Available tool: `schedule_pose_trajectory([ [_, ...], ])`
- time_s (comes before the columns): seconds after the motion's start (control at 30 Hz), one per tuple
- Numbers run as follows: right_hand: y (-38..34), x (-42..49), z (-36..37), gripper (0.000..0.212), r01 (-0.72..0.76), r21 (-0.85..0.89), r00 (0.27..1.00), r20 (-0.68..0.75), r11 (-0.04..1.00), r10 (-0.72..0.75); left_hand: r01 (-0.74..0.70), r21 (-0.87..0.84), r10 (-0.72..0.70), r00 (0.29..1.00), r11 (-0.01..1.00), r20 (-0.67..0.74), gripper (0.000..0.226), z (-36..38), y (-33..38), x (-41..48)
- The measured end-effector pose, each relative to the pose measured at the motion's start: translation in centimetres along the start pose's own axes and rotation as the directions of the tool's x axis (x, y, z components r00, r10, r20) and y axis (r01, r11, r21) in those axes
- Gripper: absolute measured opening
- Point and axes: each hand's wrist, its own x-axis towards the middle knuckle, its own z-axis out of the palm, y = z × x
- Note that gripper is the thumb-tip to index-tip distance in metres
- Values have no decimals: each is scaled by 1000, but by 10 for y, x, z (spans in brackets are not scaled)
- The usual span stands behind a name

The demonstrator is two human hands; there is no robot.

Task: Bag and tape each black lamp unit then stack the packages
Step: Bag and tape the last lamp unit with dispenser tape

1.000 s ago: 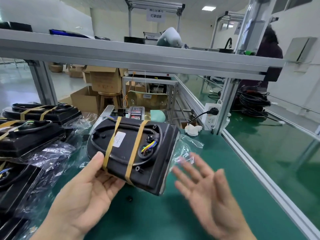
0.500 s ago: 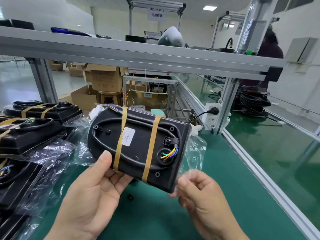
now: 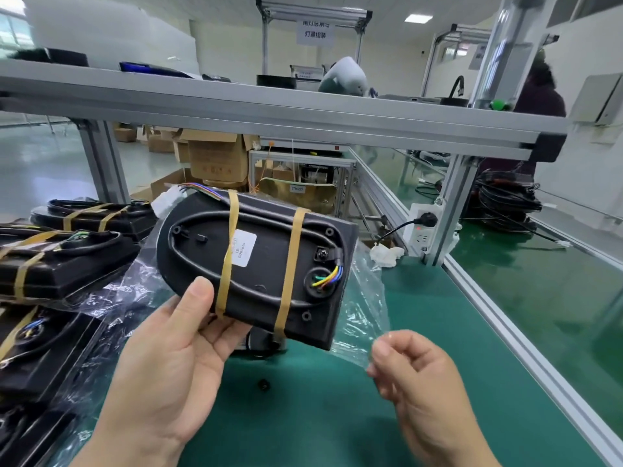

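- A single camera sits at the person's head and looks forward and a little down along the green bench (image 3: 337,426).
- It is very near the work: the left hand (image 3: 161,372), the right hand (image 3: 414,382), the lamp unit (image 3: 263,264) and the clear bag (image 3: 365,315) fill the near middle of the frame.
- The lens is wide: bagged packages (image 3: 60,264) show at the near left edge, the bench's rail (image 3: 505,332) runs off at the right, and the shelf beam (image 3: 303,119) crosses above the hands.
- Past the beam the view reaches far into the hall, to a hanging sign (image 3: 315,32).

black lamp unit (image 3: 256,264) | tan tape bands (image 3: 290,271) | white label (image 3: 243,247) | green mat (image 3: 303,416) — plain
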Motion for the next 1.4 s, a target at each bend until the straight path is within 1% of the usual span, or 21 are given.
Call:
schedule_pose_trajectory([
  [0.03,-1,0,1,12,42,28,999,-6,999,-42,-7,12,7,1000,1000,0,29,1,4,1],
  [0.07,0,0,1,8,60,66,998,-27,996,-58,-20,36,20,1000,999,3,30,2,8,2],
  [0.13,4,2,-1,15,52,121,993,-108,991,-39,-61,96,60,998,994,7,29,2,22,5],
  [0.2,7,5,-4,13,23,120,982,-186,993,0,-93,138,95,995,986,-13,26,-2,41,12],
  [0.3,11,8,-6,16,-28,111,968,-246,993,55,-108,157,124,987,982,-101,22,-12,81,35],
  [0.4,11,9,-6,17,-68,115,961,-258,991,96,-145,206,184,966,968,-183,22,-30,130,65],
  [0.47,11,9,-5,16,-100,109,963,-238,989,124,-141,257,202,952,956,-231,20,-49,161,85],
  [0.57,12,9,-5,15,-133,81,963,-225,988,148,-71,355,195,924,932,-328,11,-84,195,108],
  [0.63,13,10,-5,15,-137,38,961,-238,990,142,5,406,176,896,914,-408,15,-107,206,117],
  [0.7,14,11,-4,15,-128,-5,958,-258,992,123,78,438,146,878,896,-456,16,-129,210,122],
  [0.83,17,12,-4,16,-124,-27,957,-266,992,112,188,469,81,865,863,-496,16,-152,202,128],
  [0.97,19,14,-6,15,-123,-26,957,-267,992,112,194,471,69,872,861,-485,20,-152,196,132],
  [1.07,22,15,-7,15,-120,-27,957,-267,992,109,206,528,82,878,824,-472,22,-152,195,133],
  [1.13,25,16,-8,14,-116,-19,955,-277,993,106,242,580,95,867,778,-489,29,-155,194,135],
  [1.17,26,16,-8,13,-114,-11,953,-283,993,106,270,610,106,854,745,-509,36,-156,193,135],
  [1.2,27,17,-9,13,-112,-5,952,-288,994,106,297,643,120,844,706,-522,48,-158,193,136],
  [1.27,29,18,-9,13,-112,0,952,-288,994,107,325,717,158,841,616,-517,84,-162,193,136],
  [1.3,30,18,-9,12,-114,-1,952,-285,994,109,332,765,199,838,552,-508,102,-163,192,136],
  [1.33,31,19,-9,12,-114,-4,953,-283,993,109,325,816,279,825,478,-492,117,-164,192,137],
  [1.37,32,19,-9,12,-115,-6,954,-279,993,109,304,861,382,800,407,-463,126,-165,193,139],
  [1.4,33,18,-8,12,-115,-10,955,-276,993,108,270,899,462,784,346,-414,127,-164,193,140],
])
